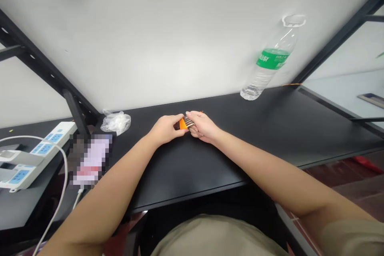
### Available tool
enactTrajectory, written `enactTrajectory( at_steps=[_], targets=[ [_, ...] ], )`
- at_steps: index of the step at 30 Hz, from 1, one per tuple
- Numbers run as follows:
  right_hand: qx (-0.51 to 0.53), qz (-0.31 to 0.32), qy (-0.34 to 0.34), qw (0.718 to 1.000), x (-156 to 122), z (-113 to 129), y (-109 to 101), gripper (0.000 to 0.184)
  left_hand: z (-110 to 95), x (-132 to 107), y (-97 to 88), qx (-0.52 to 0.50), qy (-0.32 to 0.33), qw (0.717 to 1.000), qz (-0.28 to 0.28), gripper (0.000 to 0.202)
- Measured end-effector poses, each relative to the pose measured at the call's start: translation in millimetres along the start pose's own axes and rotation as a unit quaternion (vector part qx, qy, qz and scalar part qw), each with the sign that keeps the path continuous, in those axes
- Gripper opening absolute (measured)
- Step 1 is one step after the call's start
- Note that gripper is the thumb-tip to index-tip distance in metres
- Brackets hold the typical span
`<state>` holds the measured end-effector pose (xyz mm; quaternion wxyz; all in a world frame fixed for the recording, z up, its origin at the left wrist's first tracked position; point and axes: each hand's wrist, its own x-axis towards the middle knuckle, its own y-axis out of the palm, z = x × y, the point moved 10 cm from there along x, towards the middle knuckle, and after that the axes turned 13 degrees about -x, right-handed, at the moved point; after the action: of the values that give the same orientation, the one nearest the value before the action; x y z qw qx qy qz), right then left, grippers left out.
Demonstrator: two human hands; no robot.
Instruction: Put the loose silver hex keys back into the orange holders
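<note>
Close together over the black tabletop, both hands grip what looks like a hex key set, with an orange and black holder and several thin metal rods side by side. My left hand pinches the orange holder between thumb and fingers. From the other side, my right hand closes round the metal rods, its thumb on top. The right fingers cover the far ends of the rods, and the left hand hides part of the holder.
A large water bottle with a green label leans at the back right. A crumpled clear plastic bag lies at the back left. Further left are a pixelated phone on a white cable and a power strip. Black metal frames flank the table.
</note>
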<state>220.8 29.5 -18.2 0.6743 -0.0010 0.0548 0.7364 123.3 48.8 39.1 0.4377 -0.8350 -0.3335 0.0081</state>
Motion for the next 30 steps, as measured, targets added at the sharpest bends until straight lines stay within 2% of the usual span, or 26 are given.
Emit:
enactTrajectory(
  at_steps=[3, 6, 8, 10, 12, 15, 17, 20, 26, 30],
  targets=[
    [-0.031, -0.036, -0.026, 0.999, 0.1, 4.7, -13.7, 0.051, 18.4, -2.8, -8.3, 0.053, -0.02, 0.998, 0.002, 0.032],
    [-0.168, -0.081, -0.058, 0.981, -3.0, 14.0, -31.0, 0.052, 38.1, -6.5, -24.2, 0.07, -0.047, 0.996, -0.023, 0.036],
    [-0.314, -0.081, -0.103, 0.94, -6.4, 24.6, -31.7, 0.051, 47.6, -9.2, -31.7, 0.057, -0.063, 0.996, -0.035, 0.038],
    [-0.442, -0.055, -0.148, 0.883, -9.7, 30.2, -22.4, 0.05, 52.7, -11.4, -34.2, 0.035, -0.075, 0.996, -0.037, 0.038],
    [-0.526, -0.022, -0.162, 0.835, -11.2, 26.5, -12.4, 0.047, 53.6, -12.9, -33.8, 0.016, -0.08, 0.996, -0.04, 0.038],
    [-0.591, 0.006, -0.143, 0.794, -11.2, 17.3, -6.6, 0.044, 52.6, -13.7, -32.4, 0.005, -0.079, 0.996, -0.049, 0.037],
    [-0.603, 0.026, -0.141, 0.785, -12.6, 16.0, -4.5, 0.043, 53.4, -13.7, -31.8, 0.003, -0.079, 0.995, -0.054, 0.036],
    [-0.595, 0.054, -0.14, 0.789, -15.0, 18.5, -8.1, 0.043, 56.6, -13.6, -31.9, 0.008, -0.08, 0.995, -0.06, 0.038],
    [-0.627, 0.032, -0.114, 0.77, -13.3, 23.4, -32.6, 0.043, 59.8, -12.8, -30.2, 0.012, -0.084, 0.995, -0.058, 0.042],
    [-0.619, 0.024, -0.098, 0.779, -13.1, 24.9, -41.8, 0.043, 59.6, -12.5, -29.7, 0.018, -0.085, 0.995, -0.057, 0.04]
  ],
)
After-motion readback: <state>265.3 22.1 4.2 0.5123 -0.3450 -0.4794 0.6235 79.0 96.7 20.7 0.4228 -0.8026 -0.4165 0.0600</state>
